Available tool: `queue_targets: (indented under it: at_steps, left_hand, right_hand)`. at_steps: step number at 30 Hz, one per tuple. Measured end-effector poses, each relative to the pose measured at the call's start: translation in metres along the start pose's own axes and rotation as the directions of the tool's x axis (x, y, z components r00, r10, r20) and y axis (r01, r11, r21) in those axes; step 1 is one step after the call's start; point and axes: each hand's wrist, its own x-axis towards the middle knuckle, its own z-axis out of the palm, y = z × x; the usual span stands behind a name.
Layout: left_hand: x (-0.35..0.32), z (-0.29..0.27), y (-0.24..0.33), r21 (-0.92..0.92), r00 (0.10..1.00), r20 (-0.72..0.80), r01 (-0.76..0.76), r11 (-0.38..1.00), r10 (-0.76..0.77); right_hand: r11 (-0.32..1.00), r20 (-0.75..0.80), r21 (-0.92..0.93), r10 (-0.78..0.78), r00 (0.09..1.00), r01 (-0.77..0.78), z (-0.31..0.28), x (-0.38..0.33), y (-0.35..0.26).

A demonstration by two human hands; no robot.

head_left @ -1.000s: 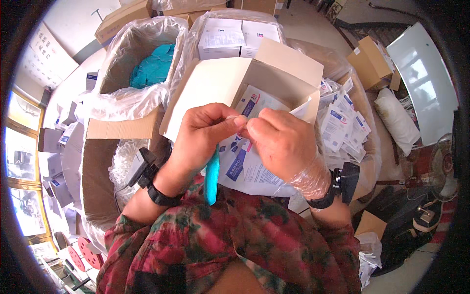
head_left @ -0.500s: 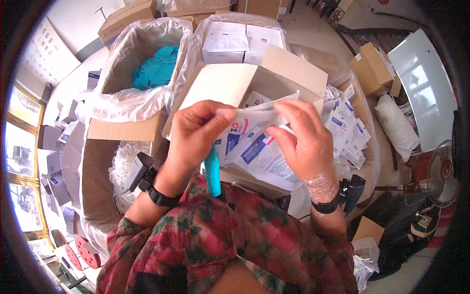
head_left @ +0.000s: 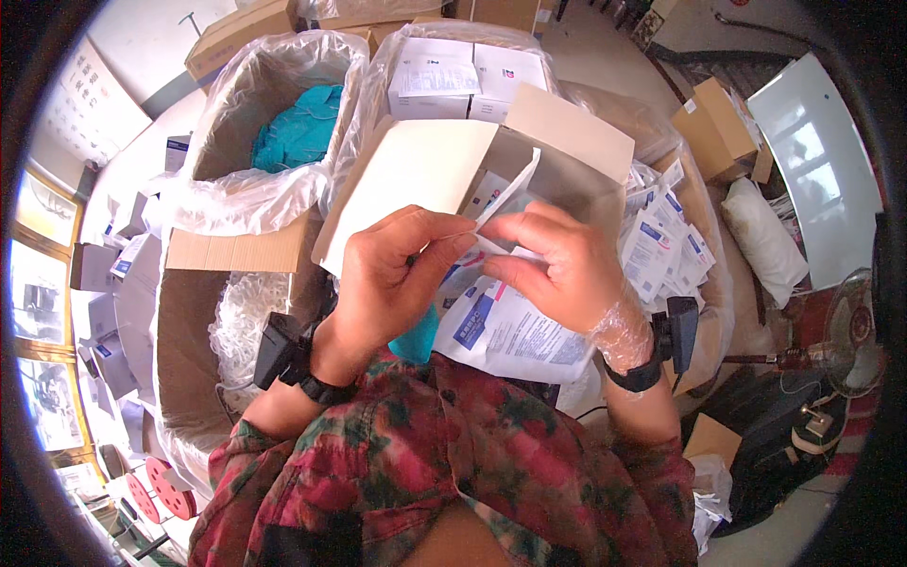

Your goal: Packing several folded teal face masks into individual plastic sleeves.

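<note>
both hands (head_left: 477,274) raised, fingertips pinching white packet (head_left: 515,331)

Pretty cluttered storeroom, bright daylight all over. Cardboard cartons (head_left: 241,33) are stacked along the far side on a pale floor (head_left: 605,38). A white panel (head_left: 822,161) leans on the right near a standing fan (head_left: 855,331), and framed pictures (head_left: 38,283) line the left wall.
</note>
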Motion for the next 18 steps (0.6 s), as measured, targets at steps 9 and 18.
queue_targets:
  at_steps: [9,18]
  left_hand:
    - [-0.003,0.004,-0.001,-0.057,0.993,0.028,0.112,0.992,-0.111]
    - [0.004,0.001,-0.012,-0.434,0.908,-0.007,0.375,0.819,-0.419]
  right_hand:
    - [0.990,0.047,-0.126,-0.054,0.997,0.059,0.012,0.006,-0.001]
    - [0.828,0.117,-0.442,-0.327,0.938,0.344,0.023,0.001,-0.036]
